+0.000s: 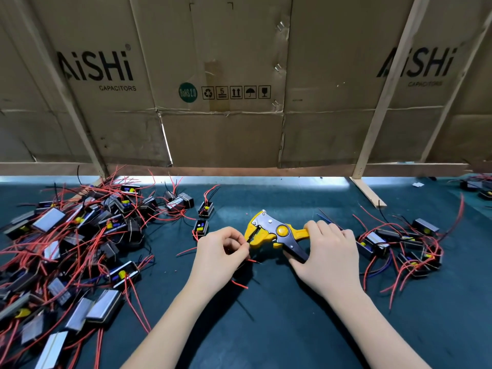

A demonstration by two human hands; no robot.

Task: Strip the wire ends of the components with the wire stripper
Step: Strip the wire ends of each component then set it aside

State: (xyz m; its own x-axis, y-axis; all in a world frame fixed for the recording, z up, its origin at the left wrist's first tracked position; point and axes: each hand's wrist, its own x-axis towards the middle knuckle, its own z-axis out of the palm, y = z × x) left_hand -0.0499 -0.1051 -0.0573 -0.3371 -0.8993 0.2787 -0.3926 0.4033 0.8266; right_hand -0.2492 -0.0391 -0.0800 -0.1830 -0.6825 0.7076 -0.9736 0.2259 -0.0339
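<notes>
Near the middle of the dark green mat (266,328), the left hand (221,251) pinches a thin wire end, feeding it into the head of the yellow-and-steel wire stripper (277,233). The right hand (327,254) curls round its handles. Next, probably, a firm squeeze with the wire kept straight. Glossy black boxed components trailing limp red leads heap toward the left edge (69,243) and right edge (399,243).

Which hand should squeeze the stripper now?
Right. The right hand already grips the wire stripper by its handles, while the left hand pinches a wire at its jaws.
</notes>
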